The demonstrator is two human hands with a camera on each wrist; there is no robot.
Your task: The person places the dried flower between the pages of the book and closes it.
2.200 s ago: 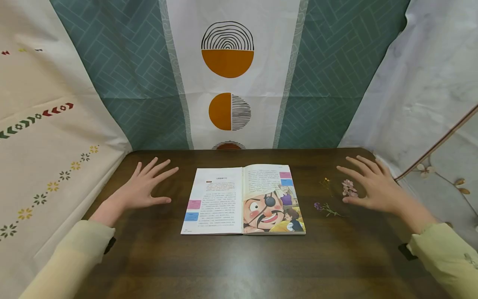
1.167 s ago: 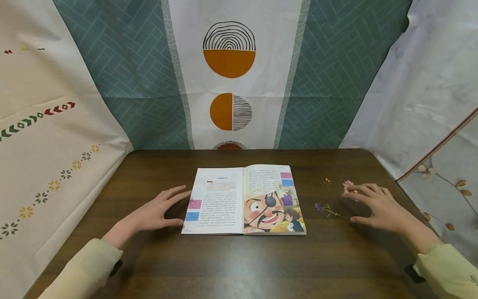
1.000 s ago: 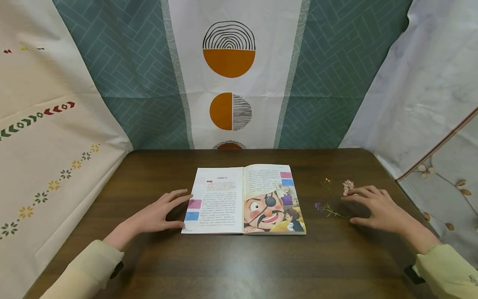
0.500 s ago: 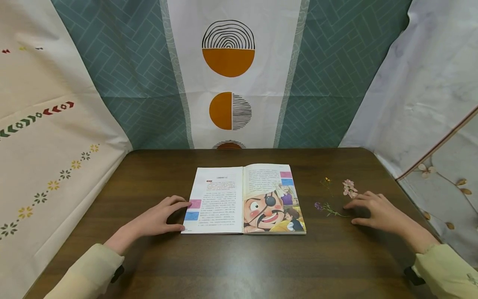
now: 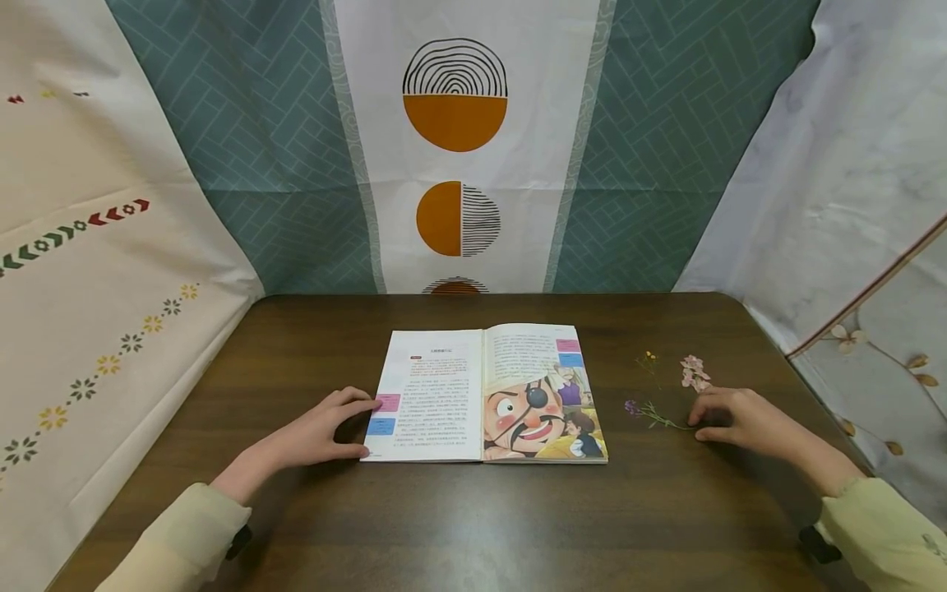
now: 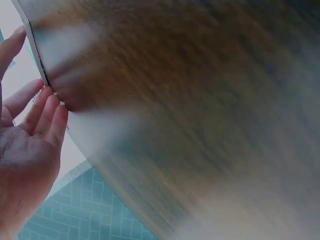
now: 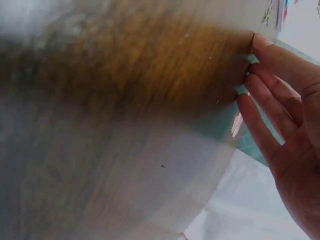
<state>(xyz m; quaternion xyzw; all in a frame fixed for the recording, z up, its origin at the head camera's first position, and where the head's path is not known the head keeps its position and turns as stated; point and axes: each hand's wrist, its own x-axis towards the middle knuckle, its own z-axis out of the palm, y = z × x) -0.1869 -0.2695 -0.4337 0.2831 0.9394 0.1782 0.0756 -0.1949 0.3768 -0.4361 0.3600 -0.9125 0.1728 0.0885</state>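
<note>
An open illustrated book [image 5: 436, 411] lies on the dark wooden table [image 5: 473, 526]. My left hand [image 5: 318, 430] rests at its left edge, thumb by the near corner and index finger on the pink tab. In the left wrist view, the left hand's fingertips [image 6: 44, 92] meet the book's edge. My right hand [image 5: 750, 421] is lowered to the tabletop, thumb and index finger either side of the stem end of a purple flower sprig [image 5: 653, 414]. The right wrist view shows a gap between its thumb and fingertips [image 7: 241, 100]; nothing is plainly gripped.
A pink flower sprig [image 5: 694, 372] lies just beyond the right hand. Left of it is a small yellow flower sprig [image 5: 649, 358]. A teal and white patterned curtain [image 5: 288, 148] hangs behind the table, with pale cloths [image 5: 873, 205] at both sides.
Both hands have come down from above the table. The left has moved right onto the book's edge; the right has moved nearer the purple sprig's stem, its thumb and index closer together.
</note>
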